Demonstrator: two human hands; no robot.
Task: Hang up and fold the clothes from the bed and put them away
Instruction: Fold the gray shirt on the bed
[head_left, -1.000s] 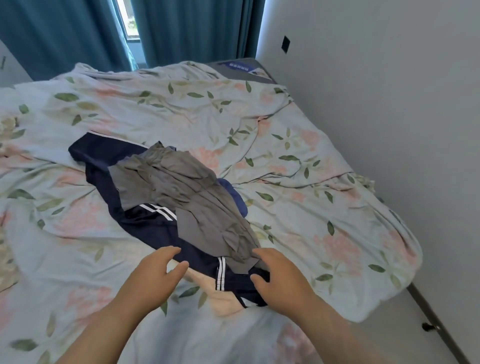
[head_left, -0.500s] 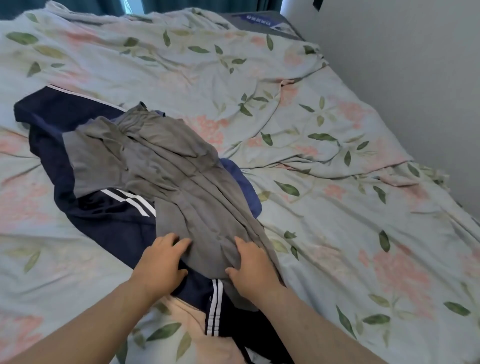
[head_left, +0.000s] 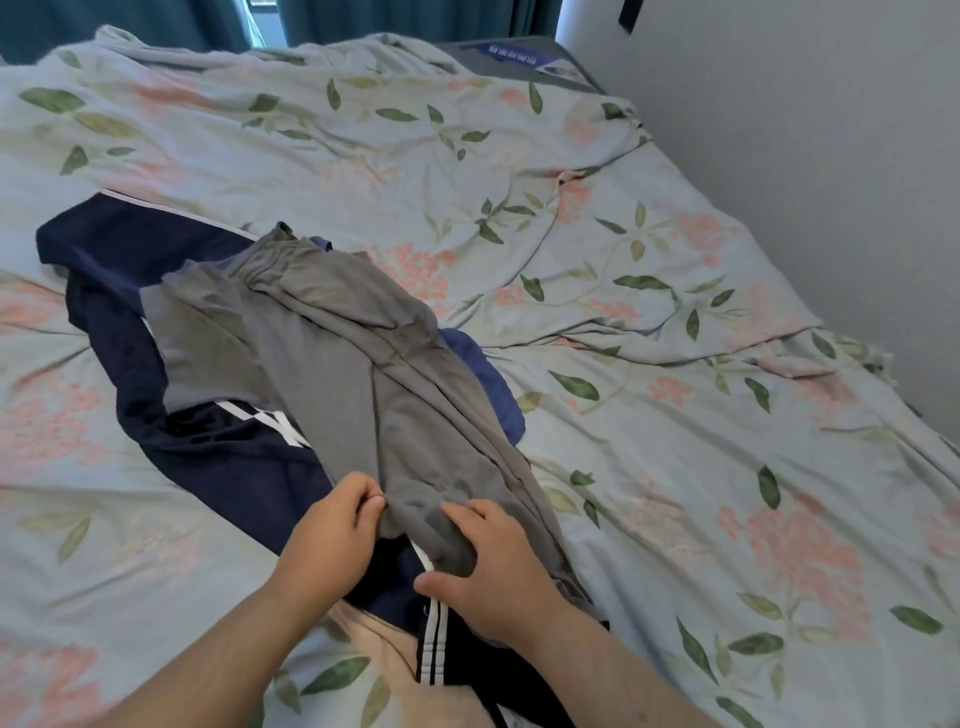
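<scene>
Hands gather the near end of a grey garment (head_left: 358, 374) on a flower-print bedspread (head_left: 675, 426).

At 6 o'clock in the head view, the left hand (head_left: 332, 540) has its fingers curled, pinching a fold of the grey cloth against the thumb. Just beside it, the right hand (head_left: 493, 566) grips the same hem, with bent fingers on top and the thumb tucked under. The grey garment runs from the hands up toward 11 o'clock, on top of a navy garment (head_left: 218, 467) with white stripes that spreads out toward 9 o'clock. A blue cloth (head_left: 491, 387) shows from under the grey garment's 3 o'clock edge. Teal curtains (head_left: 415, 21) hang at 12 o'clock, and a pale wall (head_left: 831, 156) stands at 2 o'clock.
</scene>
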